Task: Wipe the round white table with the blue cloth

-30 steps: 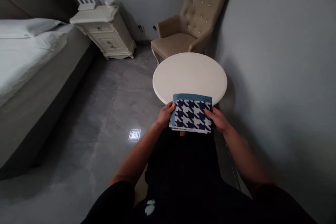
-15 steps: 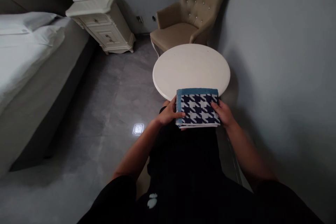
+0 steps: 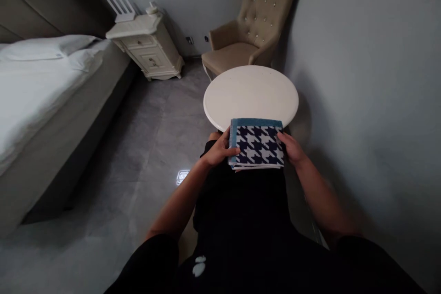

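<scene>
A folded towel (image 3: 259, 144) with a dark navy and white houndstooth pattern and a blue border is held up over my lap, just at the near edge of the round white table (image 3: 251, 94). My left hand (image 3: 220, 149) grips its left side, thumb on top and fingers beneath. On the right edge, my right hand (image 3: 292, 148) pinches the towel with the thumb over the upper face; its other fingers are mostly hidden behind and under it. Several folded layers show along the towel's near edge.
A tan tufted armchair (image 3: 229, 57) stands behind the table. To the left are a white nightstand (image 3: 161, 57) carrying a router (image 3: 124, 17), and a bed (image 3: 31, 87) with white bedding. A grey wall (image 3: 372, 78) rises close on the right.
The view has tilted and shifted slightly, so the furniture sits lower and further right at the left side. Both hands keep the same hold on the towel, which has barely moved.
</scene>
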`<state>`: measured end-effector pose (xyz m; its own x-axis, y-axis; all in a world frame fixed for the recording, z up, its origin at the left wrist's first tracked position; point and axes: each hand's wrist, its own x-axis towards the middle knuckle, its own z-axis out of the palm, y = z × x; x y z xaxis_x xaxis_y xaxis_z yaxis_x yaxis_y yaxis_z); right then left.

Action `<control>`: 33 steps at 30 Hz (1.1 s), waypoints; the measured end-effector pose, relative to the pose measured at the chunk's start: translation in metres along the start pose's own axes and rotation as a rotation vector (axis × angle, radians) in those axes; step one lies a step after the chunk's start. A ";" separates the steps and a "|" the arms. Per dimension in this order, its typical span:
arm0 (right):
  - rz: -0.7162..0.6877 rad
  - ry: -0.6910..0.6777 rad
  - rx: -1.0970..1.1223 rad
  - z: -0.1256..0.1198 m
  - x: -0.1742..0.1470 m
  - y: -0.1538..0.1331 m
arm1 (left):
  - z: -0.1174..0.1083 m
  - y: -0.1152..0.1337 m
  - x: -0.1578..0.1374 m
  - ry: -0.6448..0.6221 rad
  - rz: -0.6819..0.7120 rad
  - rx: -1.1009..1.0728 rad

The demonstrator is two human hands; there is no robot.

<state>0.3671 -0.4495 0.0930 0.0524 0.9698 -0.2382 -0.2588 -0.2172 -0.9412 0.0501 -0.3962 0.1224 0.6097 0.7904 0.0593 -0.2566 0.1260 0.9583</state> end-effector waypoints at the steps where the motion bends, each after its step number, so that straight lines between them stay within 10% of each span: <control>1: 0.004 0.009 0.011 0.000 -0.001 0.000 | 0.001 0.004 -0.001 -0.013 -0.006 0.015; 14: -0.131 0.082 -0.116 0.002 -0.018 0.005 | -0.007 -0.005 0.007 0.111 -0.183 -0.046; 25: 0.025 0.090 -0.136 0.012 -0.006 0.006 | -0.039 -0.044 0.018 0.171 -0.209 -0.031; 33: -0.351 0.520 -0.386 -0.051 0.023 -0.067 | -0.107 -0.082 0.000 0.388 -0.267 0.266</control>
<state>0.4345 -0.4181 0.1384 0.5448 0.8326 0.1003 0.2104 -0.0199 -0.9774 -0.0093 -0.3420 0.0140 0.2929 0.9215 -0.2551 0.0982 0.2364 0.9667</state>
